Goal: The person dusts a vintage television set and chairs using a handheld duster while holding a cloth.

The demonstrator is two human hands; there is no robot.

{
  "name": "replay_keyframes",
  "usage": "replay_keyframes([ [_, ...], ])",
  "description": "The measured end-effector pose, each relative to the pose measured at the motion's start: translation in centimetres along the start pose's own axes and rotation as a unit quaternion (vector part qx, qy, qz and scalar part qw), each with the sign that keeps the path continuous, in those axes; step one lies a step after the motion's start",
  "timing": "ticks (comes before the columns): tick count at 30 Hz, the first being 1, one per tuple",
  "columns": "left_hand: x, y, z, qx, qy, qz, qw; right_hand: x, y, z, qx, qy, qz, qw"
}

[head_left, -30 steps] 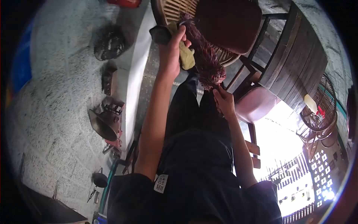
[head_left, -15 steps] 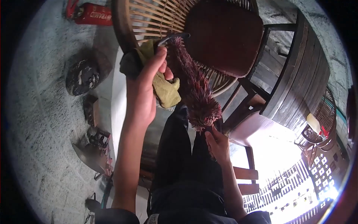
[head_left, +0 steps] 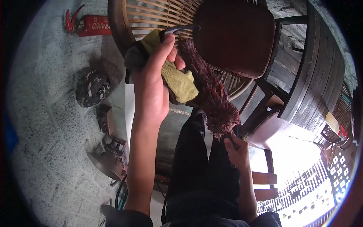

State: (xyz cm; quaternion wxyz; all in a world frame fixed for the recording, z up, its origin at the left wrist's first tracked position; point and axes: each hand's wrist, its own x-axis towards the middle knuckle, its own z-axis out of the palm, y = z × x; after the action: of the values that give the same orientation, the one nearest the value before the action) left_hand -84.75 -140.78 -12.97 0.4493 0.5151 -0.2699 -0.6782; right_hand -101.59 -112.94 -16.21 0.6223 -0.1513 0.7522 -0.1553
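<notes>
My left hand (head_left: pixel 157 79) is wrapped round a yellow-green cloth (head_left: pixel 179 84) bunched with dark material, and a dark curved strip sticks out above the fingers. Part of the cloth hangs down beside the palm. My right hand (head_left: pixel 238 153) grips the dark handle of a reddish-purple duster (head_left: pixel 211 90). The bristles slant up and left from that hand, and the far end lies near the fingers of my left hand. Behind both is a round rattan chair (head_left: pixel 157 14) with a dark brown cushion (head_left: pixel 234 36).
A red fire extinguisher (head_left: pixel 94 25) is at the upper left, by a rough grey wall (head_left: pixel 49 113). Dark objects hang along that wall. A wooden plank table (head_left: pixel 317 72) stands at the right, with a pinkish seat (head_left: pixel 281 128) below it. Bright light comes through a patterned grille (head_left: pixel 339 176).
The view has shifted, bringing the fire extinguisher and more of the rattan chair into sight. Both hands appear lower than a second ago, still holding the cloth and the duster.
</notes>
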Motion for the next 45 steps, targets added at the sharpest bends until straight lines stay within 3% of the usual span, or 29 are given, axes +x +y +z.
replay_keyframes([
  [4,2.3,1.4,1.6,-0.023,-0.042,0.023,0.999,0.6,0.2,-0.7,0.088,-0.039,0.033,0.995],
  [7,4.5,2.4,2.4,-0.011,-0.043,0.030,0.999,1.3,0.0,0.1,-0.003,0.035,-0.124,0.992],
  [9,6.7,3.1,2.6,-0.001,-0.059,0.049,0.997,0.6,-2.2,-0.2,0.055,-0.027,0.026,0.998],
  [17,11.2,5.9,6.1,0.027,-0.098,0.085,0.991,1.4,-1.1,0.3,0.078,-0.036,-0.008,0.996],
  [21,11.7,5.9,6.6,0.087,-0.154,0.058,0.983,1.6,-1.3,0.1,0.074,-0.051,0.013,0.996],
  [24,12.8,6.0,5.4,0.105,-0.189,-0.047,0.975,2.3,-0.3,0.6,0.051,-0.027,-0.046,0.997],
  [25,12.8,5.8,5.0,0.107,-0.189,-0.046,0.975,2.3,-0.5,0.6,0.053,-0.028,-0.047,0.997],
  [27,11.7,5.3,4.2,0.181,-0.237,0.063,0.952,2.2,-1.0,0.6,0.067,-0.023,-0.055,0.996],
  [31,8.9,5.1,2.2,0.181,-0.200,0.044,0.962,2.0,-1.9,0.0,0.079,-0.048,-0.001,0.996],
  [34,7.7,4.5,1.1,0.177,-0.148,0.015,0.973,2.1,-2.2,0.4,0.019,0.007,-0.074,0.997],
  [36,7.6,4.3,0.6,0.173,-0.147,0.015,0.974,1.8,-2.8,-0.3,0.094,-0.071,0.038,0.992],
  [37,7.5,4.1,0.4,0.166,-0.148,0.016,0.975,1.9,-2.4,0.1,0.093,-0.072,0.039,0.992],
  [40,7.6,4.1,0.3,0.160,-0.139,0.012,0.977,2.3,-2.4,1.2,0.008,0.014,-0.101,0.995],
  [42,7.6,4.2,0.1,0.162,-0.139,0.018,0.977,1.6,-4.0,1.4,0.131,-0.034,0.005,0.991],
  [45,7.8,4.5,-0.3,0.137,-0.124,0.048,0.982,1.8,-4.3,1.8,0.147,-0.079,-0.017,0.986],
])
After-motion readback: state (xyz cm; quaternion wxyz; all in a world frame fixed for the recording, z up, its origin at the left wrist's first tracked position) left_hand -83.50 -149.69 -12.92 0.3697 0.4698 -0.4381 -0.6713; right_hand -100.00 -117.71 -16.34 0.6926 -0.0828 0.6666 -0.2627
